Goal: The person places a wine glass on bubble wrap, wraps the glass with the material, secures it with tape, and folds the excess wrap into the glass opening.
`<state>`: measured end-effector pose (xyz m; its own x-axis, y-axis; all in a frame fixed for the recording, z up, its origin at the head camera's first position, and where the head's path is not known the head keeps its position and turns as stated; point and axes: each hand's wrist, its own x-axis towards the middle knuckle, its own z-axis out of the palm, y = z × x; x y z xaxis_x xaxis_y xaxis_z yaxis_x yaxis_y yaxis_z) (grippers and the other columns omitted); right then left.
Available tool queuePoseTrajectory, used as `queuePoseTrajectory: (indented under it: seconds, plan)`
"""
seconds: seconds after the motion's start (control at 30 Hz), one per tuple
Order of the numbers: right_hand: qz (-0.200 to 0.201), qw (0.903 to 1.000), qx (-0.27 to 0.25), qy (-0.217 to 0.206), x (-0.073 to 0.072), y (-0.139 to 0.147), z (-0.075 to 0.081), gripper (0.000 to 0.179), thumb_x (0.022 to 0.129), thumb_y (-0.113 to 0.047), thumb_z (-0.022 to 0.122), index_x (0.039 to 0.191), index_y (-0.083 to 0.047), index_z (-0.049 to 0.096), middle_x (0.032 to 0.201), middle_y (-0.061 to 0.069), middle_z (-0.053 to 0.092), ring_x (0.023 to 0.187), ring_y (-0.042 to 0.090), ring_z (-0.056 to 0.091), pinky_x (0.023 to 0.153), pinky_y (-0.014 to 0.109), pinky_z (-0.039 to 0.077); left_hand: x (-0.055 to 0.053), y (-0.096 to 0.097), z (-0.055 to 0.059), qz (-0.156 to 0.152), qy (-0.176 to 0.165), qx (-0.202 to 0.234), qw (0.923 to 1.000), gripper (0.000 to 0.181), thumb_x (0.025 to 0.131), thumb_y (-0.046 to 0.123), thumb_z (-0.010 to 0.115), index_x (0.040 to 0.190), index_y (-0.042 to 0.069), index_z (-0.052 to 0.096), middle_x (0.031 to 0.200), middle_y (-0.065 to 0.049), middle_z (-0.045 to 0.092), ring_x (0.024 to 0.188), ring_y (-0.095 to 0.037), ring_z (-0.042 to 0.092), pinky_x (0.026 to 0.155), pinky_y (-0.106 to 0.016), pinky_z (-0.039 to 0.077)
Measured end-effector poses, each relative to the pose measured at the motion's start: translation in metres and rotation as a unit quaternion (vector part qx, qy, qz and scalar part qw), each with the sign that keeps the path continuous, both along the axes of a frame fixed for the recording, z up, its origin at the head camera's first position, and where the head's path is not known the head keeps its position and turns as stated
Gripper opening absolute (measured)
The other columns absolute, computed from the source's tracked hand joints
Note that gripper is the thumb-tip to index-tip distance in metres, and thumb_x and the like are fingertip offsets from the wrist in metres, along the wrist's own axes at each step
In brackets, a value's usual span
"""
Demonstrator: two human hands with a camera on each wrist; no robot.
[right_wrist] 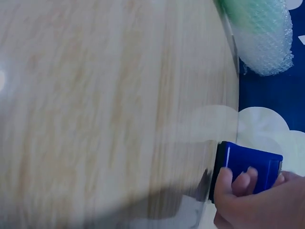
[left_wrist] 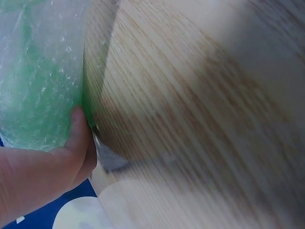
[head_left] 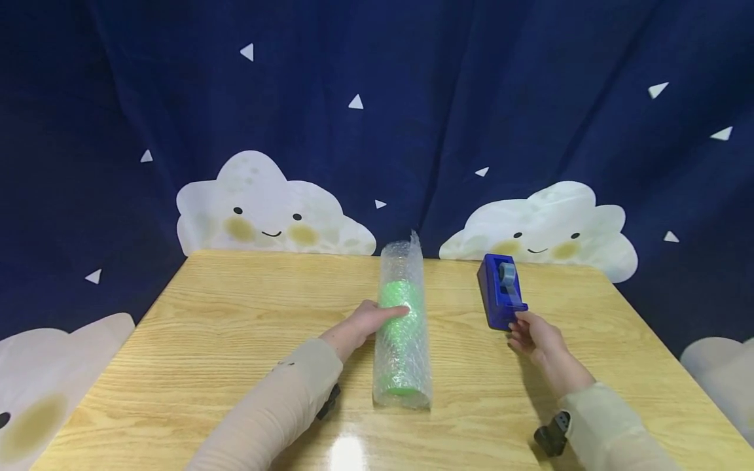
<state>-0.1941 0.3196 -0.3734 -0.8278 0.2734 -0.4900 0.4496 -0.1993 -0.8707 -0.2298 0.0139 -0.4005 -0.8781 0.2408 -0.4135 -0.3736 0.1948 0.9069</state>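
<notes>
Behind everything hangs a navy curtain. In front of it stands the wooden table, read here as a clock with twelve at its far edge. The bubble-wrapped bundle lies near the middle, running from twelve to six, with a green cylinder showing through the film. At about two o'clock from it sits the blue tape dispenser, its cutter end turned towards six.

The step in hand looks to be fetching tape while the wrap is kept closed. The next move probably calls for drawing a strip off the cutter and carrying it towards nine, with the bundle kept from rolling or springing loose.

The left hand comes in at the bundle's nine o'clock side and grips it lightly, thumb laid across the top and fingers along the lower edge. The right hand is at the dispenser's near end, around five o'clock, fingers bent and only slightly parted. Whether they pinch a tape end cannot be told. Smallest, the tape roll sits in the dispenser's twelve o'clock half.
</notes>
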Motion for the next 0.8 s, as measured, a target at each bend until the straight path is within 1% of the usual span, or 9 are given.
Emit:
queuePoseTrajectory:
  seconds: [0.17, 0.37, 0.43, 0.5, 0.57, 0.6, 0.63, 0.7, 0.8]
  plan:
    - [0.026, 0.9991, -0.024, -0.022, 0.002, 0.002, 0.000, 0.038, 0.096, -0.022, 0.043, 0.060, -0.012, 0.048, 0.058, -0.003, 0.058, 0.053, 0.005, 0.052, 0.062, 0.022, 0.056, 0.000, 0.000, -0.001, -0.002, -0.005, -0.002, 1.0000, 0.083, 0.080, 0.041, 0.070, 0.136, -0.008, 0.032, 0.127, -0.018, 0.049, 0.113, -0.029, 0.054, 0.104, -0.043, 0.040]
    - [0.058, 0.9980, -0.015, -0.019, -0.002, 0.004, -0.002, 0.036, 0.097, -0.022, 0.045, 0.062, -0.013, 0.048, 0.058, -0.004, 0.057, 0.053, 0.005, 0.053, 0.060, 0.020, 0.055, 0.000, 0.000, -0.002, -0.006, -0.002, 0.001, 1.0000, 0.085, 0.080, 0.041, 0.070, 0.136, -0.008, 0.031, 0.127, -0.018, 0.048, 0.113, -0.029, 0.054, 0.104, -0.043, 0.040]
    - [0.084, 0.9963, -0.009, -0.019, -0.004, 0.006, -0.003, 0.035, 0.097, -0.022, 0.044, 0.064, -0.013, 0.048, 0.059, -0.004, 0.057, 0.053, 0.004, 0.052, 0.059, 0.020, 0.054, -0.001, 0.000, -0.002, -0.007, 0.000, 0.001, 1.0000, 0.085, 0.080, 0.041, 0.070, 0.136, -0.009, 0.031, 0.127, -0.018, 0.048, 0.113, -0.028, 0.054, 0.104, -0.044, 0.040]
    - [0.107, 0.9939, 0.012, -0.027, -0.005, 0.007, -0.003, 0.032, 0.097, -0.025, 0.044, 0.068, -0.011, 0.048, 0.061, -0.004, 0.057, 0.054, 0.004, 0.052, 0.059, 0.021, 0.054, -0.001, 0.000, -0.003, -0.008, 0.001, 0.000, 1.0000, 0.085, 0.080, 0.041, 0.070, 0.136, -0.009, 0.031, 0.127, -0.018, 0.049, 0.112, -0.028, 0.054, 0.104, -0.043, 0.040]
    - [0.133, 0.9896, 0.041, -0.038, -0.005, 0.010, -0.004, 0.030, 0.096, -0.031, 0.045, 0.079, -0.006, 0.049, 0.063, -0.004, 0.057, 0.056, 0.005, 0.052, 0.061, 0.022, 0.055, -0.001, 0.000, -0.002, -0.008, 0.000, -0.002, 1.0000, 0.085, 0.079, 0.042, 0.070, 0.136, -0.008, 0.031, 0.127, -0.018, 0.048, 0.112, -0.028, 0.054, 0.104, -0.043, 0.040]
    - [0.142, 0.9872, 0.058, -0.044, -0.005, 0.012, -0.004, 0.032, 0.096, -0.034, 0.045, 0.086, -0.004, 0.049, 0.064, -0.005, 0.058, 0.057, 0.004, 0.052, 0.062, 0.023, 0.055, -0.001, 0.000, -0.002, -0.007, 0.000, -0.003, 1.0000, 0.086, 0.079, 0.042, 0.070, 0.137, -0.008, 0.030, 0.127, -0.018, 0.047, 0.112, -0.028, 0.054, 0.104, -0.043, 0.040]
    - [0.147, 0.9855, 0.070, -0.049, -0.005, 0.014, -0.003, 0.038, 0.095, -0.038, 0.045, 0.096, 0.000, 0.048, 0.066, -0.004, 0.059, 0.058, 0.005, 0.053, 0.062, 0.023, 0.055, -0.001, 0.000, -0.001, -0.008, 0.001, -0.003, 1.0000, 0.085, 0.079, 0.042, 0.070, 0.136, -0.008, 0.030, 0.127, -0.018, 0.048, 0.112, -0.028, 0.054, 0.104, -0.043, 0.040]
    - [0.157, 0.9818, 0.090, -0.057, -0.005, 0.018, -0.002, 0.049, 0.094, -0.044, 0.044, 0.108, 0.003, 0.044, 0.067, -0.005, 0.060, 0.060, 0.005, 0.055, 0.063, 0.024, 0.054, -0.001, 0.000, 0.000, -0.006, 0.003, -0.005, 1.0000, 0.085, 0.079, 0.042, 0.070, 0.136, -0.008, 0.030, 0.126, -0.018, 0.048, 0.111, -0.028, 0.054, 0.104, -0.043, 0.040]
    - [0.163, 0.9795, 0.100, -0.064, -0.006, 0.024, 0.000, 0.056, 0.093, -0.049, 0.042, 0.115, 0.003, 0.042, 0.068, -0.006, 0.060, 0.061, 0.005, 0.056, 0.064, 0.025, 0.053, 0.000, 0.000, 0.001, -0.004, 0.004, -0.006, 1.0000, 0.086, 0.079, 0.042, 0.070, 0.136, -0.008, 0.030, 0.126, -0.018, 0.048, 0.112, -0.029, 0.054, 0.105, -0.044, 0.039]
